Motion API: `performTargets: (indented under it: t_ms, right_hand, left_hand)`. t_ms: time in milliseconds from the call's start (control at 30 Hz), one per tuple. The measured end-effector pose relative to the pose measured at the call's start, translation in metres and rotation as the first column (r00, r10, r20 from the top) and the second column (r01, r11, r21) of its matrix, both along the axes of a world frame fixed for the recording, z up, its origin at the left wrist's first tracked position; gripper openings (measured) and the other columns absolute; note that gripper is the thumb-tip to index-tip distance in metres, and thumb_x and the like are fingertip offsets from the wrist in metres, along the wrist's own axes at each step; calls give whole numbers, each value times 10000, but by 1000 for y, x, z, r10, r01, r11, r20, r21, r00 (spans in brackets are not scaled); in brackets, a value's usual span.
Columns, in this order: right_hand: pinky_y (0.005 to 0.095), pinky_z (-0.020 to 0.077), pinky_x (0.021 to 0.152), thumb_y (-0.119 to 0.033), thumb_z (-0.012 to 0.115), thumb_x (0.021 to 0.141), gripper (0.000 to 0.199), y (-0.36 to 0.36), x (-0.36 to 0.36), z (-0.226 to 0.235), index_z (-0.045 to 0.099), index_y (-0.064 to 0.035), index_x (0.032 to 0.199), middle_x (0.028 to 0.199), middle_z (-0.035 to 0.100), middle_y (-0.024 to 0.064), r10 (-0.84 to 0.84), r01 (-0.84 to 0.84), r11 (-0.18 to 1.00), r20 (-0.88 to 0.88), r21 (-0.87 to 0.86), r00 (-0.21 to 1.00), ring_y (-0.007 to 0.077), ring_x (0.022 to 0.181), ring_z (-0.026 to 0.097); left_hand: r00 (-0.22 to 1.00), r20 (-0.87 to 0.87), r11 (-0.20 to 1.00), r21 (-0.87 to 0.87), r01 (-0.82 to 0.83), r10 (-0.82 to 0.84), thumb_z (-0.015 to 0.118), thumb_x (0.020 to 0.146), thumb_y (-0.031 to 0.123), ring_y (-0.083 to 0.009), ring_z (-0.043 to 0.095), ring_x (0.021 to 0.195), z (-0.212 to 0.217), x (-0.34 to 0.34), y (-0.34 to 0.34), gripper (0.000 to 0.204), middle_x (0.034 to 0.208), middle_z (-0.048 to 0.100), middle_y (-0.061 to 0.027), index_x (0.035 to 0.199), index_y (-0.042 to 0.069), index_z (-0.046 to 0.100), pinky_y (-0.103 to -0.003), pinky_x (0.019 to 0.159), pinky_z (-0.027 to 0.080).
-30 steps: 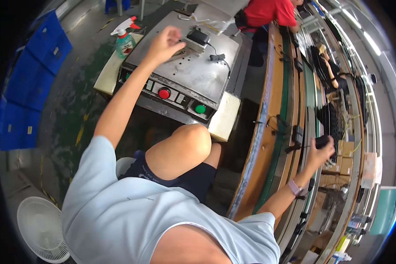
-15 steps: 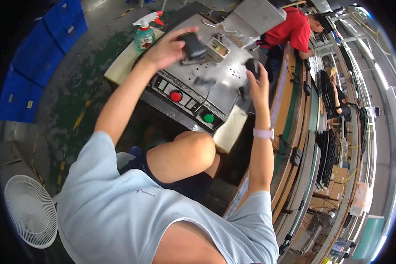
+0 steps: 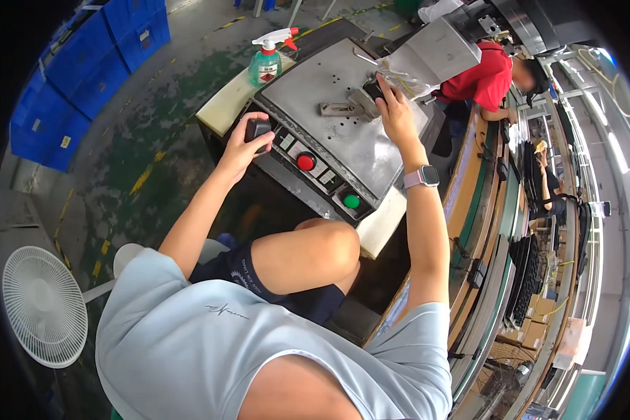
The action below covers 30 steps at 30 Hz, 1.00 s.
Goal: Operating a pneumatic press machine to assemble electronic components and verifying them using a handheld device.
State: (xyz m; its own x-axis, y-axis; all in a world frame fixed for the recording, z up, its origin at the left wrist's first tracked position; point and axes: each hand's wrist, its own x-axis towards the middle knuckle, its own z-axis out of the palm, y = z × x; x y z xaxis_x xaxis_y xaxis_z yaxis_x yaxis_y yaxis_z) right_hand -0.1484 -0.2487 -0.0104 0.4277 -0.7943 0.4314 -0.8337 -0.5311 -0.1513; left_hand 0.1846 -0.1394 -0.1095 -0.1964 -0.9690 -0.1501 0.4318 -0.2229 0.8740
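My left hand [image 3: 243, 145] grips a small black block-shaped part [image 3: 257, 129] just off the near left edge of a grey metal machine table [image 3: 329, 126]. My right hand [image 3: 393, 112] reaches onto the table top and presses a second small black part [image 3: 373, 89] against a metal fixture [image 3: 344, 108]; its fingers curl around that part. A watch with a pale strap [image 3: 421, 176] sits on my right wrist. A red round button [image 3: 305, 162] and a green round button [image 3: 351, 201] sit on the table's slanted front panel, between my two arms.
A green spray bottle [image 3: 267, 61] stands at the table's far left corner. Blue crates [image 3: 84, 70] are stacked on the floor at left, and a white fan [image 3: 43, 305] stands low left. A person in a red shirt [image 3: 486, 77] works beyond the table beside a conveyor line [image 3: 500, 245].
My left hand has pulled back from the table top toward its near left edge, holding a black part. My right hand has moved further onto the table to the fixture.
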Motion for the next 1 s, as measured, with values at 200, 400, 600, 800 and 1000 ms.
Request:
performTargets:
  t_ms: [200,400,600,800,1000]
  right_hand:
    - [392,466,887,-195,515,956,534,-12,-3,16,383,-171,1474,1230,586,146,38,-17,990,-144,142,989,348,1050,586]
    - [424,431,1004,-273,697,820,773,56,3,18,336,-151,1493,1409,453,150,-221,263,964,-414,45,883,375,1239,468]
    - [629,298,1064,-374,802,693,1043,190,23,-28,233,-96,1520,1546,263,172,-196,340,896,-433,285,880,349,1437,248]
    - [421,446,989,-236,790,767,773,182,75,6,400,-19,1398,1368,467,215,84,-176,971,456,164,886,306,1237,507]
    - [192,419,522,-147,677,879,188,223,12,60,557,-51,986,736,606,37,-311,-142,905,852,400,420,71,611,552]
  left_hand:
    - [870,324,880,-421,-219,372,646,839,69,-172,549,911,-5,-3,-19,364,1049,583,-62,1180,116,530,-282,829,440]
    - [774,441,802,-581,-141,455,657,802,45,-167,571,906,-22,7,-31,374,1037,598,-56,1152,98,537,-288,842,442]
    - [836,453,859,-510,-43,310,655,797,31,-142,558,940,-12,9,-25,392,1038,592,-54,1165,83,530,-275,864,428]
    - [993,56,838,-533,120,-106,641,832,40,-183,548,1002,83,-80,12,399,1078,587,-74,1212,69,522,-297,927,416]
    - [936,346,664,-685,301,-67,562,896,196,-290,403,1292,136,-134,61,606,1402,426,-193,1429,-2,354,-361,1104,274]
